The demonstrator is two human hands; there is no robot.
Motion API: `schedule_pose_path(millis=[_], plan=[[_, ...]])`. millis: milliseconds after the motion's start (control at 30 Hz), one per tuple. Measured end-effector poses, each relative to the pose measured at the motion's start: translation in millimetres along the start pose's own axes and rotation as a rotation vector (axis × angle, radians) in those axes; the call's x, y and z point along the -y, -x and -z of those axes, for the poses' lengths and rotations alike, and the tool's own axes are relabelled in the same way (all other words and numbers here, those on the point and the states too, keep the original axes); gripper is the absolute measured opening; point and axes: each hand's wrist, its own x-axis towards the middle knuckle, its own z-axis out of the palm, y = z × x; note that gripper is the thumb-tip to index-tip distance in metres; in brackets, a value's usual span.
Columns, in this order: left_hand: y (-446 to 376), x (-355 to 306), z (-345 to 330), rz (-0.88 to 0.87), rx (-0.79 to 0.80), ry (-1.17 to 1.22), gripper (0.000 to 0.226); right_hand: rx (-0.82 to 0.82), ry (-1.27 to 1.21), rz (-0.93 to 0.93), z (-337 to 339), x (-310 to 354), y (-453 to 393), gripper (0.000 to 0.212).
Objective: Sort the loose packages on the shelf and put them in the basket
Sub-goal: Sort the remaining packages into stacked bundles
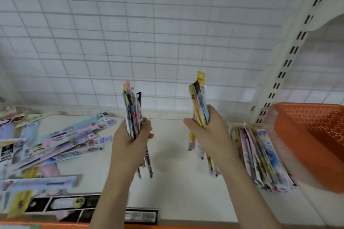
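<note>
My left hand (131,136) grips an upright bundle of long narrow packages (132,109), pink and blue, above the white shelf (171,182). My right hand (206,135) grips a second upright bundle (199,102) with yellow packages, a yellow hang tab at its top. Loose packages (61,141) lie fanned across the shelf's left side. A neat stack of packages (260,158) lies flat on the shelf to the right of my right hand, beside the orange perforated basket (312,143).
A white wire grid panel (149,33) backs the shelf. A slotted cream upright (290,57) stands behind the basket. Black price-label strips (74,204) run along the shelf's front edge, partly covered by packages.
</note>
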Motion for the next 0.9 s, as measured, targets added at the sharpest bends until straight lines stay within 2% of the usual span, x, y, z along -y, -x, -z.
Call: schedule_pose_path(millis=[100,200,267,333,433,600,700,833,900], plan=[[5.1,0.9,-18.2,-0.017,-0.030,0.027,0.010,-0.019,-0.048,0.044,4.1,-3.6,8.6,0.024],[12.2,2.8,-31.9,-0.049,-0.089,0.001,0.014,-0.061,-0.128,0.077,-8.3,-9.6,16.8,0.018],[16.7,6.1,-35.1,-0.068,-0.159,-0.028,0.008,-0.094,-0.201,0.075,-20.5,-16.2,21.1,0.006],[18.3,12.6,-34.5,-0.042,-0.216,-0.042,0.010,-0.095,-0.181,0.089,-30.6,-25.9,23.3,0.007],[15.1,23.8,-30.7,0.050,-0.260,-0.076,0.015,-0.025,-0.091,0.065,-39.9,-35.7,23.8,0.024],[7.0,32.3,-28.5,0.068,-0.228,-0.266,0.022,0.116,-0.115,-0.133,-40.1,-51.7,16.9,0.014],[-1.0,36.2,-28.5,0.104,-0.227,-0.338,0.025,0.110,0.003,-0.193,-37.5,-59.3,13.3,0.020],[-10.6,34.1,-33.4,0.184,-0.158,-0.344,0.020,0.079,0.387,0.017,-29.0,-53.4,6.6,0.046],[-11.5,29.8,-39.9,0.174,-0.119,-0.365,0.023,0.092,0.350,0.006,-16.2,-41.2,4.6,0.044]])
